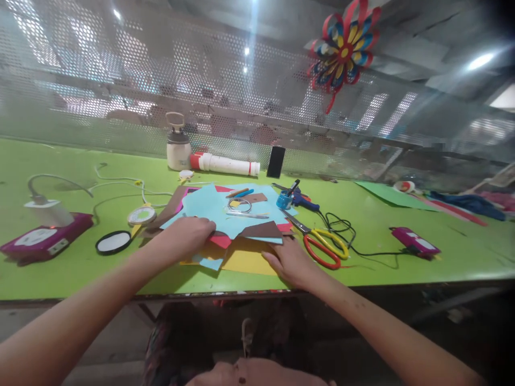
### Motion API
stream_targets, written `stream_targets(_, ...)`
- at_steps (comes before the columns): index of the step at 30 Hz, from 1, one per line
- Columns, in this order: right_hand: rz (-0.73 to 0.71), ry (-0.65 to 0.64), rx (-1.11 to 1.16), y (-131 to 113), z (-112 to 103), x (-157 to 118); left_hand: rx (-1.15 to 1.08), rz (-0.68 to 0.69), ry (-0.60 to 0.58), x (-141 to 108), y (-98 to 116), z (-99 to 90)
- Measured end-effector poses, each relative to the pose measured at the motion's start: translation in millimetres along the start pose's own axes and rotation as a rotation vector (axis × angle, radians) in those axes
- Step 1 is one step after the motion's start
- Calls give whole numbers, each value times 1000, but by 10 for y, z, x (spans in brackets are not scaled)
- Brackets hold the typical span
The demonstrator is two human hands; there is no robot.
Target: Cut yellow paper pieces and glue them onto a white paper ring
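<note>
A loose pile of coloured paper lies in front of me, with light blue paper on top. Pink, brown and yellow paper stick out from under it. My left hand is closed on the pile's left front edge, its fingers curled over the light blue paper. At the right front edge, my right hand has its thumb over the yellow paper; its other fingers are partly hidden under brown paper. On the pile rest coloured pencils, a wire ring and a clear thin stick.
Scissors lie right of the pile, near a blue jar and a corded glue gun. Purple power boxes stand at both sides. A sprayer bottle, white tube and phone are behind.
</note>
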State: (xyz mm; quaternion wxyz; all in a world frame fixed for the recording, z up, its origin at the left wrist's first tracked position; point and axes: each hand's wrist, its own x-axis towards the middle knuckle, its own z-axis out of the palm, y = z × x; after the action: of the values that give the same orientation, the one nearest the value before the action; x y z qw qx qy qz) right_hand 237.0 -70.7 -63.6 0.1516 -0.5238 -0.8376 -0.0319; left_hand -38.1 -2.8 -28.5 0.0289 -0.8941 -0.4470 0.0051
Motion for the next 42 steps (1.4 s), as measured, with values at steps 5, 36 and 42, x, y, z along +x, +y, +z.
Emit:
stream_targets(5, 9, 133, 58, 115, -18, -198, -114, -20, -38, -133, 28, 25)
stream_targets(36, 485, -128, 459, 1084, -686, -548, -1463, -459, -223, 161, 27, -367)
stream_targets(42, 311, -148, 1189, 524, -743, 64, -1816, -430, -138, 498, 157, -153)
